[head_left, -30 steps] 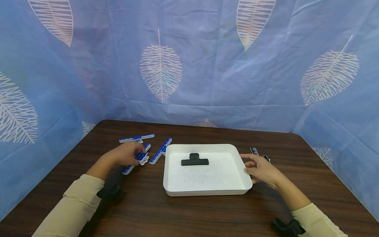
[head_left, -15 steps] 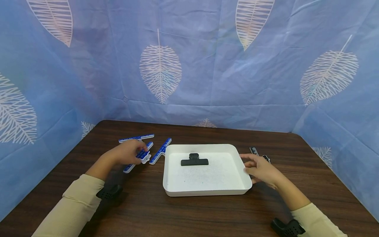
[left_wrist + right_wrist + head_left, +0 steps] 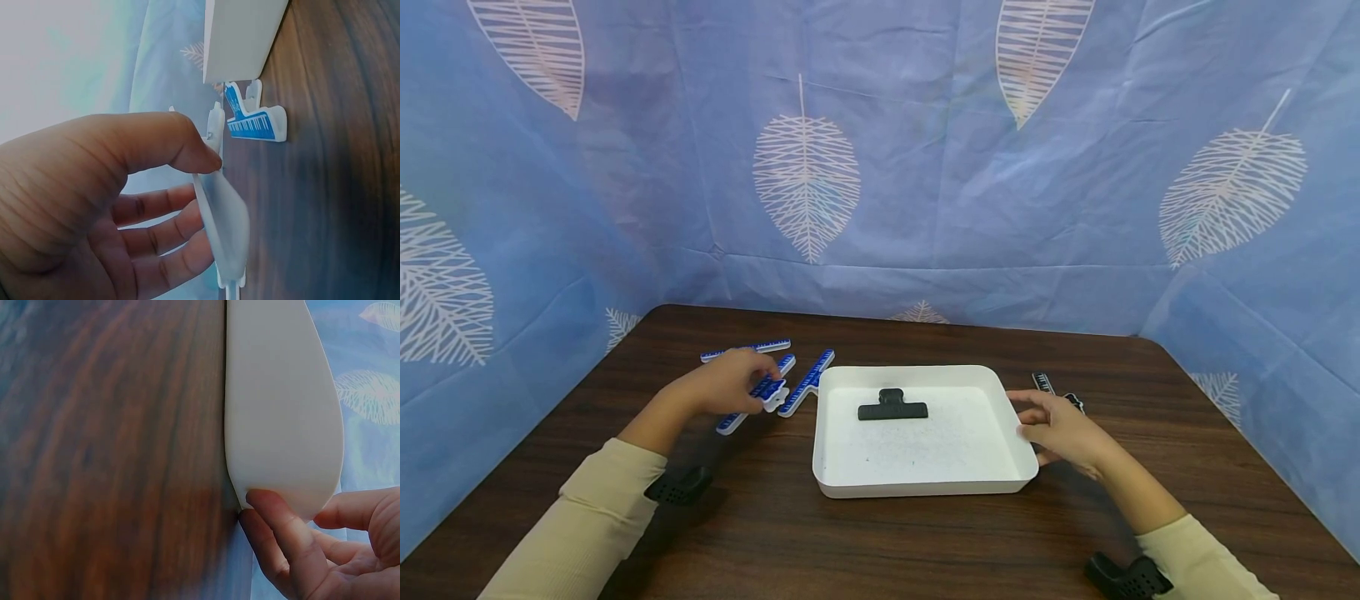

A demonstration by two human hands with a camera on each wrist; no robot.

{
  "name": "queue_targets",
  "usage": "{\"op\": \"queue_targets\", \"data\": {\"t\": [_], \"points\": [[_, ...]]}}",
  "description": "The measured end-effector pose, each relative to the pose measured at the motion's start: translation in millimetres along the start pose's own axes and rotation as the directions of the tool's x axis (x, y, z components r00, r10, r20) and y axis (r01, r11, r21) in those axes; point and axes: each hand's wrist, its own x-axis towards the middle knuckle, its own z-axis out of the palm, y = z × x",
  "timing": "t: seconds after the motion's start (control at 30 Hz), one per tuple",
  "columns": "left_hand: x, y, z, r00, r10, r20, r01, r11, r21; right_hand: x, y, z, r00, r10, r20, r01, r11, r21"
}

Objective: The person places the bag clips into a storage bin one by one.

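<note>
In the head view my left hand (image 3: 730,383) holds a blue and white clip (image 3: 772,393) with a piano-key print. The left wrist view shows the thumb (image 3: 181,144) on one side of its white lever (image 3: 228,219), with fingers curled on the other side. Right of it lies another blue clip (image 3: 808,382); behind the hand is a third (image 3: 767,345), partly covered. My right hand (image 3: 1063,429) holds the right side of a white tray (image 3: 925,489), thumb near the rim and fingers on the outer wall. A black clip (image 3: 892,408) lies inside the tray.
Beyond the right hand lies a black clip with a white key print (image 3: 1042,382), partly hidden by that hand. Everything stands on a dark wooden table (image 3: 760,533). Behind hangs a blue cloth (image 3: 895,183) with white leaf prints.
My left hand has shifted slightly to the right and away from me, carrying the blue clip closer to its neighbour. The right hand and the tray stay put.
</note>
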Motion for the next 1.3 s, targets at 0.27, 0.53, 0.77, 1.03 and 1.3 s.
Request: {"op": "queue_targets", "data": {"t": [0.27,0.53,0.77,1.03,1.3], "points": [[2.7,4.0,-1.9,0.999,0.048,-0.005,-0.048,0.999,0.006,0.5,0.4,-0.3,1.000,0.003,-0.002,-0.003,1.000,-0.004],[3.5,16.0,-6.2,0.997,0.073,-0.004,-0.073,0.997,0.009,0.2,0.7,0.3,1.000,0.009,-0.009,-0.009,1.000,-0.007],[6.7,23.2,-6.1,0.997,0.082,0.002,-0.082,0.997,0.007,1.0,1.8,-0.1,1.000,0.000,-0.004,0.000,1.000,0.000],[12.3,31.7,-4.7,0.994,0.110,-0.008,-0.110,0.994,0.010,0.0,0.3,0.8,1.000,0.010,-0.015,-0.010,1.000,-0.005],[16.7,42.8,-3.8,0.994,0.108,0.010,-0.108,0.994,0.011,0.1,0.4,1.5,1.000,0.013,-0.014,-0.013,1.000,-0.001]]}}
